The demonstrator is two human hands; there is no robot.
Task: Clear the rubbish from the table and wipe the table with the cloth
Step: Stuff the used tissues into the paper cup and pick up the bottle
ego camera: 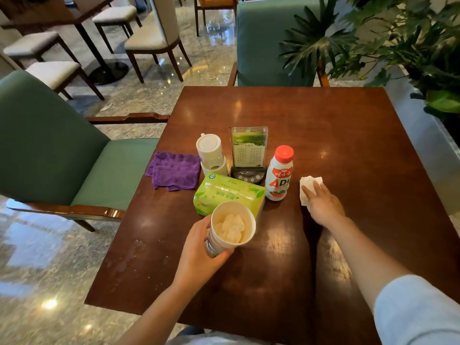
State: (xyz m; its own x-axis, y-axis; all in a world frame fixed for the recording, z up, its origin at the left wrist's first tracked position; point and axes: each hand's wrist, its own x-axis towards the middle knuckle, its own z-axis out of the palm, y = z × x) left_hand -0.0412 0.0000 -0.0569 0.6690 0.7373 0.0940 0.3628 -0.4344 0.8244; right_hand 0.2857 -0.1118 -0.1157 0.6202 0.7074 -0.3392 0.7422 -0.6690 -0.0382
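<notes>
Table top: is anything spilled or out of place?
Yes. Water droplets are spattered near the table's front left edge. A crumpled tissue lies under the right hand, and the purple cloth overhangs the left edge.

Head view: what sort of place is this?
Probably a café or hotel lounge: a menu stand on a call-button base sits on the wooden table, with more dining tables and chairs behind.

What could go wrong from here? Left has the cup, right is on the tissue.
1. The right hand reaches for the tissue close beside the bottle; a sideways sweep might knock it over.
2. The left hand holds the cup tilted, so the wad inside may fall out.
3. The cloth overhangs the table edge and could slip off.
</notes>
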